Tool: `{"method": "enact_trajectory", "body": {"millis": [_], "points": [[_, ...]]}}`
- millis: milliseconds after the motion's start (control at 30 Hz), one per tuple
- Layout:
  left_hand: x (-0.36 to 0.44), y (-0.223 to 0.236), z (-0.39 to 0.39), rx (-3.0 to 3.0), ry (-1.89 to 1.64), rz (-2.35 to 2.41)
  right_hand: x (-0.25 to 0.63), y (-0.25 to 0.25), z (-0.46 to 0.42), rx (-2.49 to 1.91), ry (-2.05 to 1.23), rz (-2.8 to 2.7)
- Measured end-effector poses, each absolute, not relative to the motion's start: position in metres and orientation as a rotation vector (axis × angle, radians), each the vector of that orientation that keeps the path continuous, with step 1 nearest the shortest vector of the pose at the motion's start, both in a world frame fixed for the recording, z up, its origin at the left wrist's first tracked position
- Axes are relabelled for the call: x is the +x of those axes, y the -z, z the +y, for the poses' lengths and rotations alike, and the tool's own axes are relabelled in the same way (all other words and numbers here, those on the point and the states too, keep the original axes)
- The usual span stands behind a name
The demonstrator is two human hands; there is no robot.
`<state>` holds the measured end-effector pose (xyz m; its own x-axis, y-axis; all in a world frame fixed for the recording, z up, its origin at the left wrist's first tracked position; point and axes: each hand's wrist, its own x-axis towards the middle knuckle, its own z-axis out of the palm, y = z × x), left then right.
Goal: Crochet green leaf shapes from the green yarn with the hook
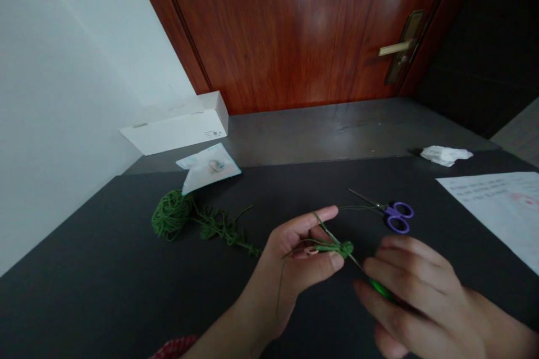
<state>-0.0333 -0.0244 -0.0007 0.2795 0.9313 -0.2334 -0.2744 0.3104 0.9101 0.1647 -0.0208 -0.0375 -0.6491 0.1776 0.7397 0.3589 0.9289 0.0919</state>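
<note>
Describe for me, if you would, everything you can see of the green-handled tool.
The green-handled tool has a thin, grey, metallic-looking shaft and a bright, glossy handle, perhaps plastic. The right hand grips the handle, hiding most of it, with some blur. The shaft slants up and leftward in the picture, meeting the green yarn piece pinched in the left hand; its tip is unclear.

No text readable: blurred lines [478, 192] on the paper [511, 224], right; tiny print [213, 134] on the white box [177, 130], left.
</note>
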Motion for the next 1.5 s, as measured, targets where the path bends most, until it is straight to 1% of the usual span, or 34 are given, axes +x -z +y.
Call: {"method": "enact_trajectory", "body": {"millis": [100,233,367,567,667,733,833,900,1000,1167,1233,1400,1500], "points": [[-0.036,-0.003,-0.023,0.965,-0.943,0.984,0.173,0.027,-0.018,-0.312,0.290,-2.392],[-0.038,-0.005,-0.021,1.041,-0.932,1.065,0.176,0.019,-0.020,-0.366,0.258,-2.440],[-0.038,-0.008,-0.020,1.147,-0.909,1.149,0.173,0.018,-0.016,-0.291,0.240,-2.440],[-0.037,-0.008,-0.018,1.110,-0.865,1.145,0.171,0.018,-0.016,-0.249,0.204,-2.410],[-0.039,-0.005,-0.016,1.181,-0.800,1.127,0.174,0.014,-0.022,-0.347,-0.020,-2.291],[-0.041,-0.003,-0.016,1.209,-0.754,1.089,0.177,0.011,-0.025,-0.433,-0.280,-2.260],[-0.042,-0.003,-0.016,1.195,-0.700,1.018,0.178,0.008,-0.027,-0.438,-0.684,-2.177],[-0.043,-0.003,-0.017,1.148,-0.678,0.967,0.173,0.009,-0.026,-0.514,-0.919,-1.876],[-0.043,-0.003,-0.017,1.056,-0.661,0.885,0.160,0.012,-0.023,-0.743,-1.258,-1.437],[-0.046,-0.001,-0.016,1.025,-0.661,0.790,0.143,0.018,-0.015,-0.860,-1.746,-0.882],[-0.047,0.000,-0.016,1.017,-0.671,0.787,0.142,0.019,-0.014,-0.878,-1.833,-0.780],[-0.048,-0.001,-0.017,1.006,-0.682,0.740,0.144,0.019,-0.017,-0.822,-1.731,-0.840],[-0.047,-0.001,-0.018,1.027,-0.716,0.796,0.145,0.020,-0.016,-0.818,-1.779,-0.779]]}}
